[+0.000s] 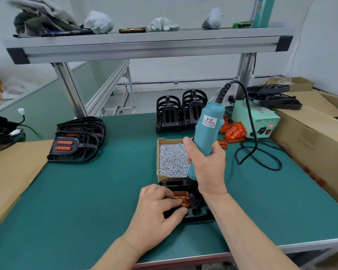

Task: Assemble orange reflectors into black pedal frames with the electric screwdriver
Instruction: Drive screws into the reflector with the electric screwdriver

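fingers of right hand round screwdriver, left hand on reflector

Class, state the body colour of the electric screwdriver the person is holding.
Teal. The electric screwdriver shows best in the head view, the only view.

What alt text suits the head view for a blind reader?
A person's right hand holds a teal electric screwdriver tip-down on a black pedal frame, while the left hand holds the orange reflector in it. A box of screws sits just behind.
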Tool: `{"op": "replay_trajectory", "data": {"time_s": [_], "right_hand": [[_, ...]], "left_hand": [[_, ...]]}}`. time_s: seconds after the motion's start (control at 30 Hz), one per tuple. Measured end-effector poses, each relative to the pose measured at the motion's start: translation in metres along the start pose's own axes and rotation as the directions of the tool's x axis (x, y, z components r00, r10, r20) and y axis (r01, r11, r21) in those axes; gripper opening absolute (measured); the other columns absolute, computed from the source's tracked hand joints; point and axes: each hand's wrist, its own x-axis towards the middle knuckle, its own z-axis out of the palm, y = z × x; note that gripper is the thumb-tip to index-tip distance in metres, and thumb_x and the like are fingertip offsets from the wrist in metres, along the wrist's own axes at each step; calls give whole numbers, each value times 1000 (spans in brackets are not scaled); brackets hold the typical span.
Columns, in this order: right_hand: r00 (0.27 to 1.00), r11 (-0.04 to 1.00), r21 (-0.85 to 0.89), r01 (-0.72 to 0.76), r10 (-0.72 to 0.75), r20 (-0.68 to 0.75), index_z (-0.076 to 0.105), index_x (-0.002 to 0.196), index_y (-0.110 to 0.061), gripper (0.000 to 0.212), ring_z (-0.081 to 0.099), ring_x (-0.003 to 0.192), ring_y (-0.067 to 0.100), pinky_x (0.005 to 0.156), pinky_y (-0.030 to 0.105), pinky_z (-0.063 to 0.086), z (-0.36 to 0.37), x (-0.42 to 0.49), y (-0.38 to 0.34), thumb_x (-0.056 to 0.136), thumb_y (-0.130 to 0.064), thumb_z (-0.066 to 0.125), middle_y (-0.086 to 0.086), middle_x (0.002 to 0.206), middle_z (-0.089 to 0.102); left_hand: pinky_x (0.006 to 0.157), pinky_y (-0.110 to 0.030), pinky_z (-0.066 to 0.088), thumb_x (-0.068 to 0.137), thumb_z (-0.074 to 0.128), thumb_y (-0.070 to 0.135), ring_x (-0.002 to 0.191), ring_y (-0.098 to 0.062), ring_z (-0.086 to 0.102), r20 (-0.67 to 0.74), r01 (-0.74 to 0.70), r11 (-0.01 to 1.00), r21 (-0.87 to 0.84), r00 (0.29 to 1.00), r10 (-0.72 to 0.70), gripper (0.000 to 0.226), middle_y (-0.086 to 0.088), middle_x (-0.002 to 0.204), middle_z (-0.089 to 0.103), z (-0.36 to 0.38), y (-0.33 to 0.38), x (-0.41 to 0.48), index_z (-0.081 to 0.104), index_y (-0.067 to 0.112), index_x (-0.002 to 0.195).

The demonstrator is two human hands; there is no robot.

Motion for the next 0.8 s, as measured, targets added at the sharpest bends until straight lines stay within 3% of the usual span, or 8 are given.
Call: {"op": "replay_trajectory", "data": {"time_s": [0.17, 0.3, 0.4, 0.5, 0.6, 0.7, 0.8], "right_hand": [[999, 992, 124, -12, 7, 39, 63, 80, -15, 25, 50, 53, 11, 55, 22, 46, -3, 1, -12, 77, -35, 78, -4, 59, 56], [990, 967, 238, -93, 115, -80, 60, 85, -15, 22, 49, 50, 10, 50, 22, 44, -7, 13, -17, 83, -28, 77, -3, 57, 54], [931, 906, 371, -204, 297, -213, 59, 94, -13, 27, 52, 53, 7, 50, 21, 46, -16, 24, -11, 91, -35, 74, -7, 64, 59], [821, 802, 518, -296, 492, -291, 59, 95, -14, 33, 58, 55, 6, 54, 22, 52, -32, 33, 3, 94, -46, 67, -5, 65, 62], [735, 721, 625, -301, 592, -330, 57, 93, -13, 30, 61, 50, 8, 53, 23, 53, -48, 43, 15, 99, -42, 61, -1, 63, 62], [719, 676, 664, -321, 630, -294, 56, 98, -11, 22, 62, 59, 11, 61, 26, 56, -62, 49, 27, 101, -32, 62, 5, 82, 60], [725, 666, 645, -375, 644, -243, 56, 99, -9, 20, 63, 62, 13, 63, 29, 59, -71, 49, 40, 101, -29, 62, 7, 86, 59]], "left_hand": [[89, -38, 41, 86, 63, 51, 91, -10, 56, -5, -2, 1000, -3, 1000, 2, 27, 16, 91, 62, 0, 1, 0, 80, 31, 93], [87, -39, 43, 85, 65, 49, 89, -11, 57, -27, -18, 1000, -10, 999, 18, 24, 16, 90, 63, 1, 1, -1, 80, 32, 92], [86, -39, 44, 86, 65, 48, 88, -12, 59, -34, -43, 999, -4, 998, 43, 24, 16, 90, 64, 1, 1, -1, 80, 31, 93], [88, -39, 43, 87, 64, 49, 90, -11, 58, -34, -42, 999, -14, 999, 42, 25, 17, 91, 63, 1, 0, -1, 80, 31, 94], [89, -39, 43, 88, 63, 49, 90, -10, 58, -31, -47, 999, -16, 998, 46, 26, 16, 92, 63, 0, 0, 0, 80, 30, 95], [89, -40, 42, 87, 64, 47, 92, -10, 58, -28, -31, 999, -25, 999, 30, 24, 16, 93, 63, -1, 0, 2, 79, 29, 93], [92, -37, 39, 87, 63, 46, 97, -8, 56, -34, -19, 998, -52, 999, 17, 22, 16, 96, 62, -1, 1, 4, 79, 31, 91]]}}
